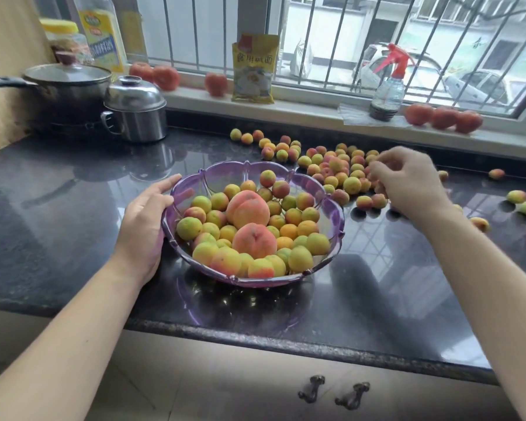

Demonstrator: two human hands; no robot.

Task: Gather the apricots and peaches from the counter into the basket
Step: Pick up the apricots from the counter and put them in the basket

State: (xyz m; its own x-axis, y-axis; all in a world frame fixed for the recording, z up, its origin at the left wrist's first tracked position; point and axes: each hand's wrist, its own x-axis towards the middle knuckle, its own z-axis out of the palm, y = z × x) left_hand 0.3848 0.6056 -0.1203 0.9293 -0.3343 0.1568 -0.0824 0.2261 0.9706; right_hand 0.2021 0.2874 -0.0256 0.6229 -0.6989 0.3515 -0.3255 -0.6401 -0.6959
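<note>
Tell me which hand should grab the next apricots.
Right. The right hand is over the apricots on the counter; the left hand rests on the basket rim.

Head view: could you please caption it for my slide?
Left hand steadies the fruit basket; right hand reaches into loose apricots.
</note>
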